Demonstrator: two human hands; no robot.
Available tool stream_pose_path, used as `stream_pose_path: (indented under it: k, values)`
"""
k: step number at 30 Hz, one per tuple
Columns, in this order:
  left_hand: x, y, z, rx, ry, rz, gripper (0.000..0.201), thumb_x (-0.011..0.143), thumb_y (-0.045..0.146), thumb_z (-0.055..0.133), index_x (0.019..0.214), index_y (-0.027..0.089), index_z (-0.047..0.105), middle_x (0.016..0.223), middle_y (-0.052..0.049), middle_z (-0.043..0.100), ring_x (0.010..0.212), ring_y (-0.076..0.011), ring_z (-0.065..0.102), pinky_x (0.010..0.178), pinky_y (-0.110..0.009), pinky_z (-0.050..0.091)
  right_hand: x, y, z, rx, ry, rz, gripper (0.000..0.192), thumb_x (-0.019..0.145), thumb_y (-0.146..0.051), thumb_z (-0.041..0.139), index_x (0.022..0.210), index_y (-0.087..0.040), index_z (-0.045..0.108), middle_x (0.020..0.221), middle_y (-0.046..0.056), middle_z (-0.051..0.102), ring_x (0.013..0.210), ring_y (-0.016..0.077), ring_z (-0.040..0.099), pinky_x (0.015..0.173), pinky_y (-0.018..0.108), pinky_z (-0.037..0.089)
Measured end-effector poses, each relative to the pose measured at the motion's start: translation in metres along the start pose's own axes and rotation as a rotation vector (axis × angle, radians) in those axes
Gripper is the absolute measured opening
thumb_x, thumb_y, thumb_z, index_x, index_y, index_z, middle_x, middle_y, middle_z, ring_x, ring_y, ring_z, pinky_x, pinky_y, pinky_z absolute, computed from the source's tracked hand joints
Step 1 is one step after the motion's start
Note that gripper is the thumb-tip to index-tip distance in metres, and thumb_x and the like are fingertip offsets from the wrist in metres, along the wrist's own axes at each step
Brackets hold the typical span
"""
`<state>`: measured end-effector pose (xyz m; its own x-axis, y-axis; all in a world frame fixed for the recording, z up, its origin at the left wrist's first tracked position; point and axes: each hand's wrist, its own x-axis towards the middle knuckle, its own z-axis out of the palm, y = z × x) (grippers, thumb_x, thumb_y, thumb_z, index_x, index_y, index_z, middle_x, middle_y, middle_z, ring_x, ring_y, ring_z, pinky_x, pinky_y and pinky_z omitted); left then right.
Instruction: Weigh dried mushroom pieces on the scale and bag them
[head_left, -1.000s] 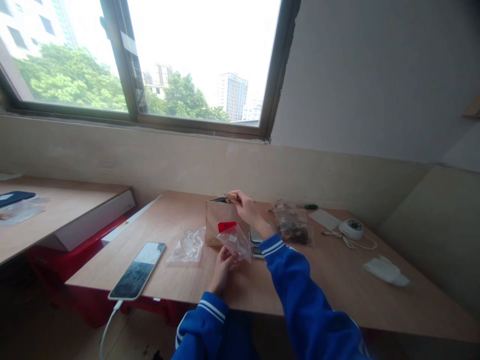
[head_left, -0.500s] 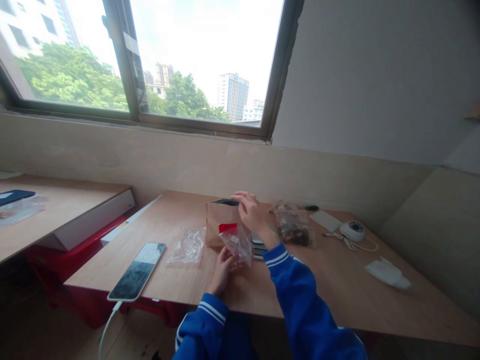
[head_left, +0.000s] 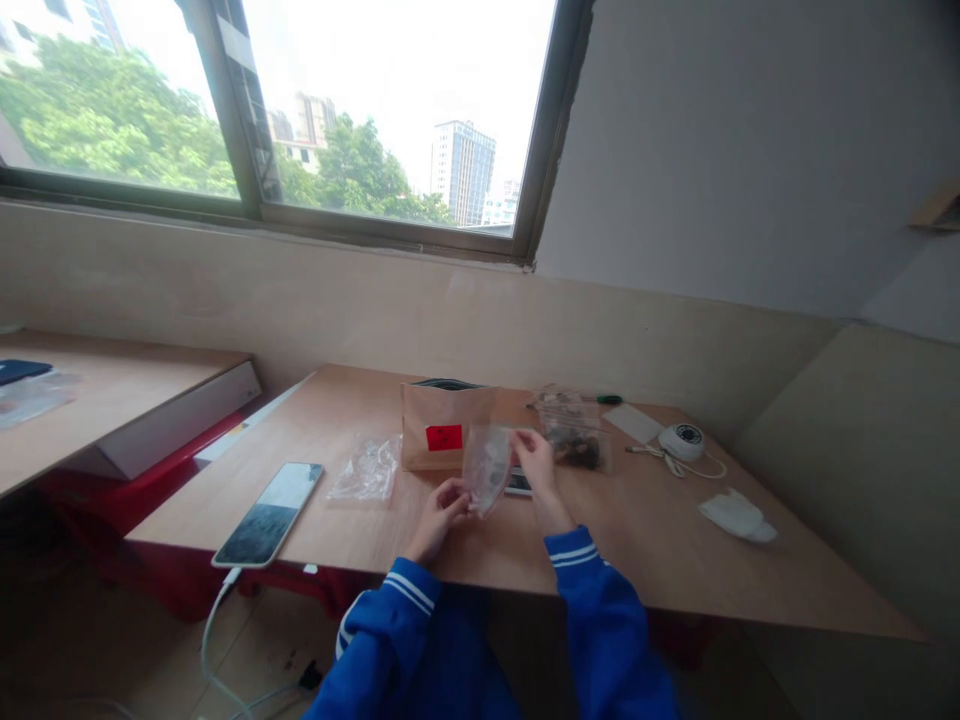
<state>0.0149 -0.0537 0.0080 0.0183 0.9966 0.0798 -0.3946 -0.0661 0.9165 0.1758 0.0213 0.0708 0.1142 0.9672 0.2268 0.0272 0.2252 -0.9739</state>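
Observation:
Between my hands I hold a small clear plastic bag (head_left: 486,468) just above the table. My left hand (head_left: 436,516) pinches its lower left part, while the fingers of my right hand (head_left: 534,460) are closed on its upper right edge. Right behind the bag stands an upright brown pouch (head_left: 416,412) with a dark, slightly parted top and a red label (head_left: 444,438) on its front. A flat phone-like device (head_left: 519,482) lies partly hidden behind the bag and my right hand. To the left rests a crumpled clear plastic bag (head_left: 365,470).
A phone (head_left: 268,515) with a white cable lies at the table's left edge. On the right are clear bags with dark contents (head_left: 579,447), a green-handled tool (head_left: 609,400), a white card (head_left: 632,424), a white dome camera (head_left: 681,441) with cables and a white crumpled item (head_left: 737,516).
My right hand has come down from the pouch's top and taken hold of the clear bag's edge. The bag is now spread between both hands, and the red label shows fully. The view has shifted slightly.

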Motion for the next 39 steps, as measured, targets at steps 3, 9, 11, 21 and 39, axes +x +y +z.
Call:
stream_pose_path:
  k: [3, 9, 11, 21, 39]
  values:
    - [-0.009, 0.005, -0.003, 0.079, -0.001, 0.03, 0.032, 0.071, 0.037, 0.069, 0.093, 0.014, 0.066, 0.079, -0.003, 0.062, 0.067, -0.0109, 0.054, 0.063, -0.022, 0.043, 0.006, -0.002, -0.017, 0.003, 0.162, -0.053, 0.045, 0.064, -0.058, 0.065, 0.078, -0.015, 0.06, 0.075, 0.005, 0.064, 0.066, 0.0183, 0.058, 0.059, 0.03, 0.047]
    - [-0.029, 0.028, 0.003, 0.13, -0.021, -0.104, 0.036, 0.074, 0.043, 0.065, 0.1, 0.018, 0.066, 0.094, -0.006, 0.065, 0.082, -0.0168, 0.059, 0.074, -0.025, 0.047, -0.006, -0.001, -0.02, -0.098, 0.157, -0.142, 0.038, 0.076, -0.054, 0.055, 0.084, -0.017, 0.056, 0.081, 0.005, 0.062, 0.073, 0.0184, 0.057, 0.067, 0.03, 0.048]
    - [-0.03, 0.033, 0.012, 0.154, 0.01, -0.078, 0.038, 0.073, 0.044, 0.065, 0.102, 0.019, 0.065, 0.104, -0.008, 0.064, 0.091, -0.0185, 0.059, 0.075, -0.024, 0.047, -0.017, -0.001, -0.011, -0.104, 0.116, -0.149, 0.036, 0.079, -0.053, 0.053, 0.087, -0.018, 0.055, 0.084, 0.006, 0.062, 0.077, 0.0188, 0.058, 0.071, 0.031, 0.048]
    - [-0.025, 0.037, 0.015, 0.548, 0.289, 0.137, 0.045, 0.074, 0.061, 0.053, 0.065, 0.018, 0.058, 0.041, 0.006, 0.042, 0.036, -0.0086, 0.038, 0.042, -0.021, 0.03, -0.071, -0.008, 0.002, 0.063, -0.558, 0.119, 0.034, 0.07, -0.049, 0.068, 0.08, -0.017, 0.06, 0.068, 0.0, 0.063, 0.06, 0.0146, 0.058, 0.059, 0.027, 0.048]
    - [-0.051, 0.111, -0.118, 1.072, 0.617, -0.137, 0.063, 0.073, 0.072, 0.032, 0.086, 0.017, 0.061, 0.043, 0.001, 0.05, 0.043, -0.0214, 0.055, 0.044, -0.03, 0.042, 0.064, 0.069, -0.122, -1.247, -0.036, -0.105, 0.058, 0.073, -0.021, 0.058, 0.129, -0.013, 0.045, 0.138, 0.019, 0.039, 0.126, 0.033, 0.035, 0.097, 0.046, 0.035]
